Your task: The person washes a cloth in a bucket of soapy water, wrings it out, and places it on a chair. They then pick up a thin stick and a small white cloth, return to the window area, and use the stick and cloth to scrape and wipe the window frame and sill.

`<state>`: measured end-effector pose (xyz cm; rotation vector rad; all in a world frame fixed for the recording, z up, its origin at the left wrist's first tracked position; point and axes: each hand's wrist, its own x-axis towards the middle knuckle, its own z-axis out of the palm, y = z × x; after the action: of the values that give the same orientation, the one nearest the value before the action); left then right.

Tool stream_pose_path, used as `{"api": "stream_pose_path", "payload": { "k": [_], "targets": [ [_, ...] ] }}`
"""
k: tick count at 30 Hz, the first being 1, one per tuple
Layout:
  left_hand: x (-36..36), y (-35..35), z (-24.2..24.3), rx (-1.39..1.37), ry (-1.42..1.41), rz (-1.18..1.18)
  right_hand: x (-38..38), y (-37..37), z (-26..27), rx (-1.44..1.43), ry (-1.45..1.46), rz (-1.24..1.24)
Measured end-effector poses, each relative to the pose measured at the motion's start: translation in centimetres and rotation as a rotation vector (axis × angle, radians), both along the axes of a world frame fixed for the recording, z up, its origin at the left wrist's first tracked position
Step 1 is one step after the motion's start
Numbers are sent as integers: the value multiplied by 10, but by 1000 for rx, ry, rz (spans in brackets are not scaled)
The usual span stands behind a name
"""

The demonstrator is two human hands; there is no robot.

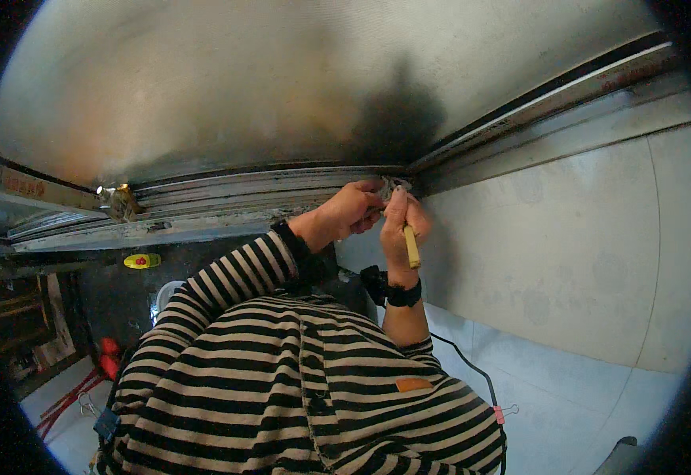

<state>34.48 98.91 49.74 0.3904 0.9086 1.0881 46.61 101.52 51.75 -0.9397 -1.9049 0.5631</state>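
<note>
My right hand (402, 222) is closed around a yellow stick-like handle (412, 246), whose lower end sticks out below the palm. At the corner of a metal window track (250, 189), a crumpled grey wad (390, 186), perhaps cloth, shows at the fingertips of both hands. My left hand (351, 209) has its fingers curled and pinched at the left side of this wad. The fingers partly cover the wad and the far end of the handle. Dark dirt lines the grooves of the track.
A frosted pane (214, 89) rises behind the track, and a tiled wall (535, 237) stands to the right. A metal latch (118, 200) juts out at left. Below lie a yellow object (142, 261) and a white container (169, 295). A black cable (470, 362) hangs beside me.
</note>
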Motion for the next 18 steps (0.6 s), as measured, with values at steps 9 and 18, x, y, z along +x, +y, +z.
{"api": "stream_pose_path", "payload": {
  "k": [9, 18],
  "targets": [
    [3, -24, -3, 15, 415, 49, 30, -16, 16, -181, 515, -9],
    [13, -8, 2, 628, 1394, 352, 24, 19, 8, -163, 346, -162]
  ]
}}
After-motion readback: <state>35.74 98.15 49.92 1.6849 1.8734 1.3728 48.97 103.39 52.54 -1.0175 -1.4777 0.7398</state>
